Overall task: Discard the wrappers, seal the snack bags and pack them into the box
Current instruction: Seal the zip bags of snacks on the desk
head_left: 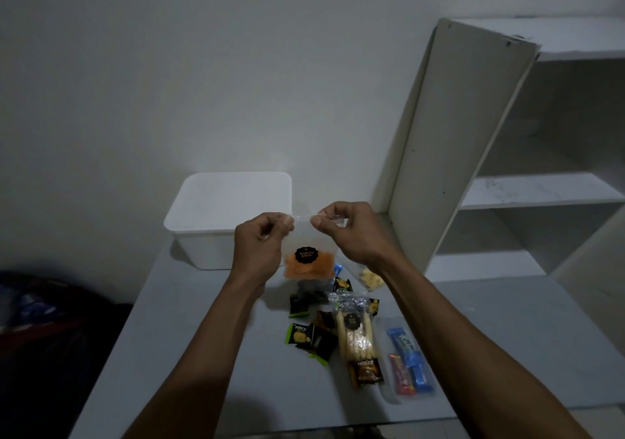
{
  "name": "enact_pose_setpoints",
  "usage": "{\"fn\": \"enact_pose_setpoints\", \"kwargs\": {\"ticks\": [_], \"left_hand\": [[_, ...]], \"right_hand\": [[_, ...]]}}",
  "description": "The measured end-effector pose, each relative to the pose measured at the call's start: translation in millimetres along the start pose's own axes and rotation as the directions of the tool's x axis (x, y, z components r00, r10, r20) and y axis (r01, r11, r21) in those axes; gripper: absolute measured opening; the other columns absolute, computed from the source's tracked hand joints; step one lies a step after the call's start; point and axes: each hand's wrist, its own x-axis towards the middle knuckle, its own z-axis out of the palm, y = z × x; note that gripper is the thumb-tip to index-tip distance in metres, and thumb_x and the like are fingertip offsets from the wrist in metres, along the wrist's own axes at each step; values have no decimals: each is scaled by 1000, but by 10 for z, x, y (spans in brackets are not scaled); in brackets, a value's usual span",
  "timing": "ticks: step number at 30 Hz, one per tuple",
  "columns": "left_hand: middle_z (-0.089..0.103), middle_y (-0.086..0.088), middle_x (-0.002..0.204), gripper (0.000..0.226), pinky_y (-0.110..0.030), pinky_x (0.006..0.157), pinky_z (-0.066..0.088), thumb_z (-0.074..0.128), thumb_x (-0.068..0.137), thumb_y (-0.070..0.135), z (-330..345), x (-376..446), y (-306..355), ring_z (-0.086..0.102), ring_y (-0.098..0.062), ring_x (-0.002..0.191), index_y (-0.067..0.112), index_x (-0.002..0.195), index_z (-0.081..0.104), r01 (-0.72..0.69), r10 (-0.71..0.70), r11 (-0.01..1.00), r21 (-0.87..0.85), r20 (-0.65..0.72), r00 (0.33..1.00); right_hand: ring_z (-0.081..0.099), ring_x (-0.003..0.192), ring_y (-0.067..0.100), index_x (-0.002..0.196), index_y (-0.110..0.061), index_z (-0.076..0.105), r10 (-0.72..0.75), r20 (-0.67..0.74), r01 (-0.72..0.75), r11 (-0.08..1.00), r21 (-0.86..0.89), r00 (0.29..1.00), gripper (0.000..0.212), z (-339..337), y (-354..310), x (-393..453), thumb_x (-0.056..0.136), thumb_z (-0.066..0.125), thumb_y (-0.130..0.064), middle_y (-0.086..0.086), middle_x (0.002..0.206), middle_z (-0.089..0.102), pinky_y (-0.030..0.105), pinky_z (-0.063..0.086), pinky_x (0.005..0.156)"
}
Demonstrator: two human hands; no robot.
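A clear zip bag of orange chips point(306, 262) with a round black label hangs upright above the table. My left hand point(262, 239) pinches its top strip at the left corner. My right hand point(345, 227) pinches the same strip toward the right. Behind the bag stands a white plastic box point(203, 232) with its lid on. On the table below lie a clear bag of pale sticks point(355, 332), a small bag of yellow pieces point(370, 278), several black-and-green snack packets point(309, 335), a brown packet point(368, 371) and a clear bag with blue and red bars point(407, 362).
The grey table point(236, 371) ends at a front edge near the bottom of the view. A white shelf unit point(527, 188) stands at the right, its tall side panel leaning close to the box. Dark bags point(44, 320) lie on the floor at the left.
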Motion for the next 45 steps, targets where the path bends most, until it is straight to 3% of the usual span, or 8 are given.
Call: {"fn": "enact_pose_setpoints", "kwargs": {"ticks": [3,16,21,26,31,34,40,45], "left_hand": [[73,-1,81,9,-22,78,53,69,89,15,36,-22,-20,66,-9,80,13,81,73,26,-24,999,-32,47,999],[73,2,75,5,-23,78,51,74,83,14,-15,25,-64,67,-6,76,14,78,73,105,-106,985,-133,4,994],[72,2,75,10,-24,78,50,73,85,15,-31,57,-55,65,-9,76,16,75,73,97,-99,992,-84,-26,995],[74,4,79,10,-19,80,52,70,89,16,-83,129,-21,67,-6,80,17,80,74,19,-20,1000,14,75,997],[75,2,84,10,-13,75,50,67,91,15,-54,159,27,67,-3,84,15,86,75,-19,11,998,61,134,991],[74,3,85,7,-22,79,53,69,89,18,-42,154,-8,67,-11,88,17,87,76,-11,3,997,74,107,994],[73,2,92,8,-31,80,53,72,87,24,-2,133,-35,66,-16,90,17,90,75,35,-37,995,92,21,999],[72,8,85,31,-26,73,51,76,75,55,118,40,51,65,-3,81,24,80,71,180,-149,971,158,-188,971]], "right_hand": [[66,90,18,85,-12,69,-3,-8,3,1000,-21,1000,18,40,52,-4,91,67,-29,1,92,72,30,50,75],[66,65,-6,66,-12,69,118,-50,-102,963,249,992,17,-132,128,-63,77,82,-18,-3,80,75,15,46,61],[65,66,-8,62,-16,67,83,-60,-70,978,195,995,22,-100,136,-66,79,80,-21,0,84,76,14,45,58],[71,83,2,90,-16,78,88,74,-97,987,125,993,28,-132,19,26,90,66,-41,-5,86,76,22,53,72],[66,68,6,85,-12,78,97,150,-94,995,-28,984,24,-77,-72,139,87,71,-35,0,76,74,26,54,66],[55,51,-1,84,-8,75,73,181,-57,994,-89,981,24,-59,-83,99,90,70,-31,-2,68,69,14,43,51],[63,68,12,83,-11,72,5,119,18,982,-190,993,24,100,37,112,95,61,-29,1,74,70,29,52,64],[64,68,6,80,-14,69,45,21,-42,991,-127,999,25,250,127,127,97,59,-29,-5,73,69,22,49,63]]}}
